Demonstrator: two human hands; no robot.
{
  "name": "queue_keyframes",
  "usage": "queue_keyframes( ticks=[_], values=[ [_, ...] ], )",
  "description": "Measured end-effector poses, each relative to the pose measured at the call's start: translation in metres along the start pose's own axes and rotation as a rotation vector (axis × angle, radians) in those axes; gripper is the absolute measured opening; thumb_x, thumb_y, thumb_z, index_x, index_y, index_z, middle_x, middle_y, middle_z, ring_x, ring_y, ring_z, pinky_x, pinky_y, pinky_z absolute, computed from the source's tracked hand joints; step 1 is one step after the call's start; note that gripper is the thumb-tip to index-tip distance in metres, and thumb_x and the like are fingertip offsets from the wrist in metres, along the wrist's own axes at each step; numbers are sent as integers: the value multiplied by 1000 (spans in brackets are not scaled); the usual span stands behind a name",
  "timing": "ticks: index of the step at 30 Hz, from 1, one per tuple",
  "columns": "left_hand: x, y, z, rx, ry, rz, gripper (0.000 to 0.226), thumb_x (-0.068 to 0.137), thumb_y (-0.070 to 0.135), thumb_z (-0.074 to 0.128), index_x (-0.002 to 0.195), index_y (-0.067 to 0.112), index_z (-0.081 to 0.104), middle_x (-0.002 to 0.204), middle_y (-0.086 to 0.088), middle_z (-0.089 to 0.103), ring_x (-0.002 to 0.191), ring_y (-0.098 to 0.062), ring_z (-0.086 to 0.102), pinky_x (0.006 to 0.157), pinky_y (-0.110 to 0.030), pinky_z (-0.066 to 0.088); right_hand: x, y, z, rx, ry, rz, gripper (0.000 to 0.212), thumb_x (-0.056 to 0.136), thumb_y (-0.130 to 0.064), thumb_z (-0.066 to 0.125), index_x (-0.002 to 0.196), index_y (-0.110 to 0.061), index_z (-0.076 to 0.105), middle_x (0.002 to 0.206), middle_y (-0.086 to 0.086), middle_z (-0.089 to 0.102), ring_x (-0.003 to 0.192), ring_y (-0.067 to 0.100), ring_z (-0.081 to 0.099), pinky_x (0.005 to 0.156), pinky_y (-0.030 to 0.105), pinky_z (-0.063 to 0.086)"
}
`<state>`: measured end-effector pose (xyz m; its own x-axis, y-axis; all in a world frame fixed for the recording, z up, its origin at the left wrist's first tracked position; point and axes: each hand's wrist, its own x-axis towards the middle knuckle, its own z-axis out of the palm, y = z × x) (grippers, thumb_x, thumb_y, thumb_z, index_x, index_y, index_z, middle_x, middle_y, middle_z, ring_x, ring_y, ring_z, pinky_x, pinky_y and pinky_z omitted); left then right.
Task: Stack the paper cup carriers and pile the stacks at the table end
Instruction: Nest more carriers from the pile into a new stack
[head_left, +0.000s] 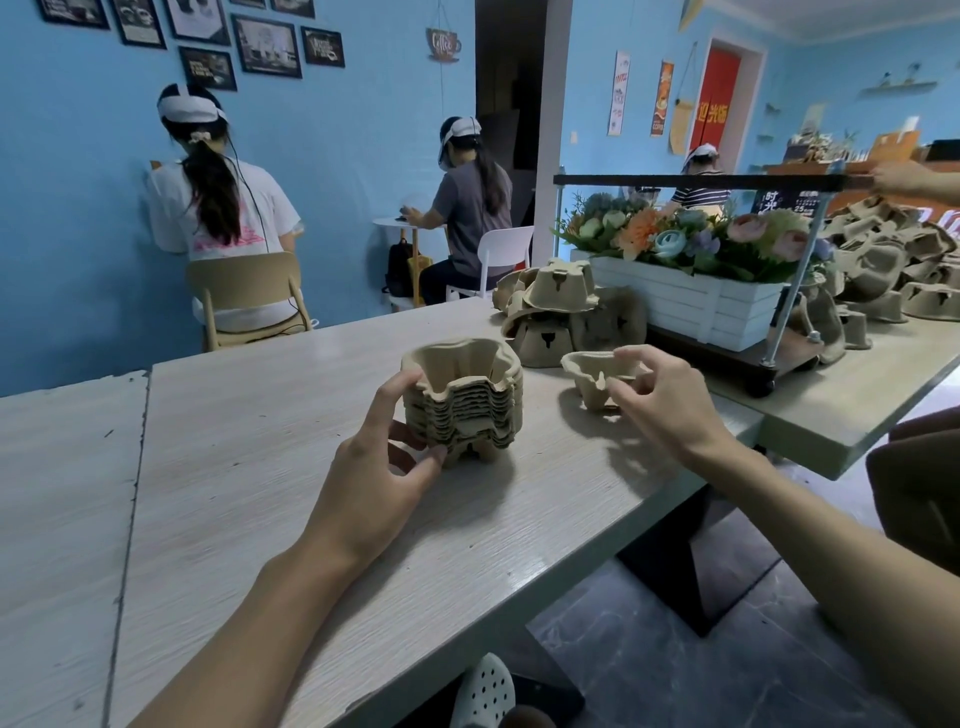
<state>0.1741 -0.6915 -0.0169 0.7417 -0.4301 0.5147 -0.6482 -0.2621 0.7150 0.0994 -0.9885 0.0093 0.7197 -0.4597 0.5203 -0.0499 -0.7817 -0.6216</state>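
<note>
Left hand: your left hand (374, 478) grips the stack (465, 400) on its near-left side, thumb high, fingers low by the foot.
Right hand: your right hand (670, 400) pinches the near rim of a carrier (592, 371) between thumb and curled fingers.
Stack: it stands upright on the table (260, 441) in front of you, with its layers nested mouth up.
Carrier: it is mouth up, just right of the stack and apart from it. Whether it rests on the table or is just lifted is hard to tell.
Risk, misnest: if you bring the carrier over turned the wrong way, its notches likely miss those below, and it perches crooked.
Risk, topple: the stack is tall for its foot. Press down off-centre or loosen your left hand, and it may tip.
Risk, crush: the pulp rim looks soft, so a hard pinch could buckle it.
Risk, snag: the loose pile (556, 306) lies just behind, and a wide swing could knock it.
Containers: the stack's top cup and the carrier's cup are both empty.
Planter: the white planter (685, 301) holds flowers (675, 228).
Beyond: a heap (893, 265) of unstacked carriers lies at far right.
</note>
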Motion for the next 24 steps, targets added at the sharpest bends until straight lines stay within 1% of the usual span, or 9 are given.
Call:
queue_keyframes(
  ticks=[3,5,7,10,13,18,21,22,24],
  values=[
    [-1,-1,0,-5,-1,-7,71,89,15,74,138,49,36,90,6,65,73,-4,64,63,-17,52,1,14,-9,-158,48,54,30,83,-32,69,112,-23,66,68,-5,63,70,19,61,66,35,51],
    [-1,-1,0,-5,-1,-4,71,89,14,74,139,47,36,90,7,65,74,-4,65,63,-15,52,-1,21,-15,-239,-9,81,41,81,-43,69,118,-29,61,75,-3,64,81,25,64,72,42,54],
    [0,-1,0,2,1,-6,72,89,15,74,139,47,36,90,7,65,74,-4,65,64,-16,53,-1,27,-19,-307,-80,108,48,81,-48,67,126,-34,55,82,-2,64,86,26,63,74,45,54],
    [0,-1,0,6,4,-12,72,88,16,74,139,49,35,90,6,66,74,-5,65,68,-22,55,3,33,-18,-300,-116,101,40,83,-46,69,117,-26,65,90,-2,65,88,20,60,78,40,51],
    [-1,-1,0,3,7,-11,72,88,16,74,138,50,35,90,5,66,73,-6,66,69,-26,57,1,31,-13,-226,-98,13,33,82,-41,74,105,-18,71,91,1,64,82,17,58,76,36,48],
    [0,-1,0,4,5,-12,72,89,15,74,139,50,34,90,5,66,75,-6,66,69,-24,57,-1,27,-13,-141,-78,-30,33,79,-33,80,107,-18,69,94,-1,67,81,18,60,75,30,46],
    [0,-1,0,3,1,-15,73,89,16,74,139,50,34,91,5,66,75,-5,66,71,-24,57,1,28,-13,-87,-50,-36,23,80,-26,79,98,-14,74,90,2,69,69,7,58,64,11,42],
    [0,-1,0,2,0,-17,73,89,16,74,139,50,34,91,5,66,76,-5,66,71,-23,58,2,26,-13,-63,-30,-41,22,80,-24,79,97,-13,74,87,2,69,67,3,56,61,10,42],
    [0,-1,0,2,1,-17,73,89,15,74,140,50,34,91,6,66,76,-5,66,70,-22,58,2,18,-13,19,16,-59,20,80,-23,79,95,-12,74,83,2,69,69,11,61,62,13,46]
  ],
)
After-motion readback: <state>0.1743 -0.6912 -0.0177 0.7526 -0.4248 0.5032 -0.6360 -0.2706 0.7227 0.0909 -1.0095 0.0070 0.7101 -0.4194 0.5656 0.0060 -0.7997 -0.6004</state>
